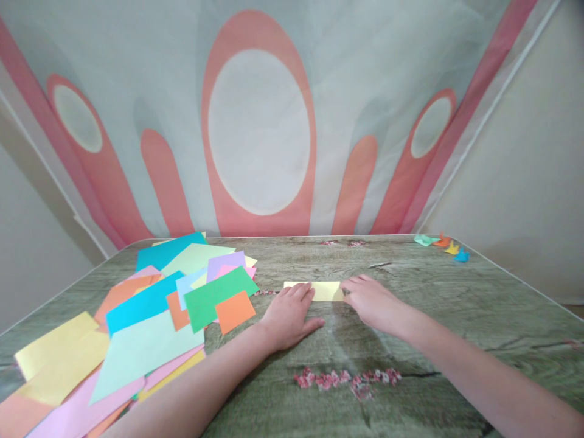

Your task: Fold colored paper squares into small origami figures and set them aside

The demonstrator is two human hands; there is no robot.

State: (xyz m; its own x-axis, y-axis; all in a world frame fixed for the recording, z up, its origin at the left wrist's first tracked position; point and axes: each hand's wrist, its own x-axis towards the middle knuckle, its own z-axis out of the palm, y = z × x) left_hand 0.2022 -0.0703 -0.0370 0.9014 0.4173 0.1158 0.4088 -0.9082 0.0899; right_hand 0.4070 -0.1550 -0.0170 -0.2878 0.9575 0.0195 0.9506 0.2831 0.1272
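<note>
A pale yellow strip of paper point(326, 291), seemingly folded, lies flat across the middle of the table. My left hand point(291, 314) rests over its left end, fingers stretched out and thumb spread away, pressing it to the tabletop. At the other end, my right hand point(367, 300) has its fingers curled together at the paper's right edge. The fingertips there hide that edge.
Loose coloured paper sheets point(146, 347) pile up on the left, reaching close to my left hand. Several small folded paper figures point(451, 247) stand at the far right corner. The wood-patterned table point(438, 377) has printed pink blossoms; a pink-and-grey backdrop point(258, 225) rises behind it.
</note>
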